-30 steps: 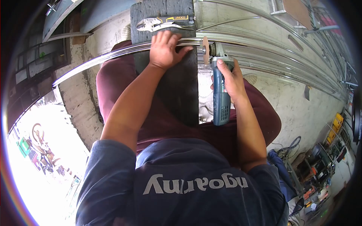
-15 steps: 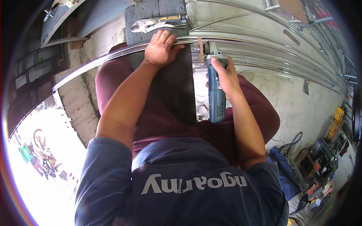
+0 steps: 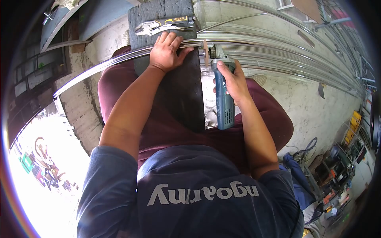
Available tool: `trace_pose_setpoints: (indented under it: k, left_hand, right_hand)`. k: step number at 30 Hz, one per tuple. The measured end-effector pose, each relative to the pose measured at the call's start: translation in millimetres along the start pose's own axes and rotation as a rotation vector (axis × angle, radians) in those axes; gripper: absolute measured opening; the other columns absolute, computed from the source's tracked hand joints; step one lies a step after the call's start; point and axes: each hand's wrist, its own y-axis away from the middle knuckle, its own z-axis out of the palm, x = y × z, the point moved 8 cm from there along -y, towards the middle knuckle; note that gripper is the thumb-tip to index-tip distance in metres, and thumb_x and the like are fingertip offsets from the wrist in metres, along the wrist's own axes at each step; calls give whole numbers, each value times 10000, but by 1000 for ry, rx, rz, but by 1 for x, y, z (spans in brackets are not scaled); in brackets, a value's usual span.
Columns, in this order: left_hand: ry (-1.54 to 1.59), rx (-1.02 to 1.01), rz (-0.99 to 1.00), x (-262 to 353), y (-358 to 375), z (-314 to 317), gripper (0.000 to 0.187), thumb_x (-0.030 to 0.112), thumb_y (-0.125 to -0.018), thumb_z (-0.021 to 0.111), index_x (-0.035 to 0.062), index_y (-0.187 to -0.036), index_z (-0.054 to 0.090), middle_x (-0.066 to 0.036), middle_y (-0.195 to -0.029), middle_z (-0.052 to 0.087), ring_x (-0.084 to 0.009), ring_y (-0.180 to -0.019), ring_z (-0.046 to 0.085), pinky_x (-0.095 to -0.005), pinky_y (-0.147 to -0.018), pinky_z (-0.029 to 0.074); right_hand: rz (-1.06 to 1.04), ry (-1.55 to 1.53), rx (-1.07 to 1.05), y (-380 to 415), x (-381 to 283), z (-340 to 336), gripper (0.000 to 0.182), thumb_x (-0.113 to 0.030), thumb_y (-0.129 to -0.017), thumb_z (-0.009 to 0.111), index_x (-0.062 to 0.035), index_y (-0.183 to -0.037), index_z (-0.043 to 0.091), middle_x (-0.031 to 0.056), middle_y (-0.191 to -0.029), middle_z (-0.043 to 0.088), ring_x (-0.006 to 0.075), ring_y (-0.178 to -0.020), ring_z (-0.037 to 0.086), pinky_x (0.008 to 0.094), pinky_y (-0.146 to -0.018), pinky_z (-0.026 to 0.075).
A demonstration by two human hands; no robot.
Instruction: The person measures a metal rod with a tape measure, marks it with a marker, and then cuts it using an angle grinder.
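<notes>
My left hand [image 3: 166, 51] presses down on a long metal strip [image 3: 99, 65] where it crosses a dark wooden block [image 3: 182, 91] between my knees. My right hand [image 3: 232, 81] grips a blue angle grinder [image 3: 223, 101], its disc [image 3: 205, 53] standing upright against the strip just right of the block's edge. Locking pliers [image 3: 158, 25] with a yellow and black handle lie on the far end of the block, just beyond my left fingers.
More long metal strips [image 3: 285, 65] lie on the concrete floor to the right. Tools and boxes [image 3: 341, 162] crowd the lower right. A rough wall edge [image 3: 77, 107] and a bright opening are on the left.
The grinder and my right hand have shifted slightly left, bringing the disc closer to the block's edge. My left hand stays on the strip.
</notes>
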Motion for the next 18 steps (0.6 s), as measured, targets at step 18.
trace_pose_setpoints:
  k: [18]
  left_hand:
    - [-6, -8, -8, 0, 1, -1, 495, 502, -917, 872, 54, -1115, 801, -113, -1120, 702, -348, -1062, 669, -468, -947, 577]
  right_hand:
    - [-11, -14, -8, -1, -5, 3, 624, -484, -1031, 829, -39, -1332, 512, 102, -955, 653, 182, -747, 715, 385, -566, 653]
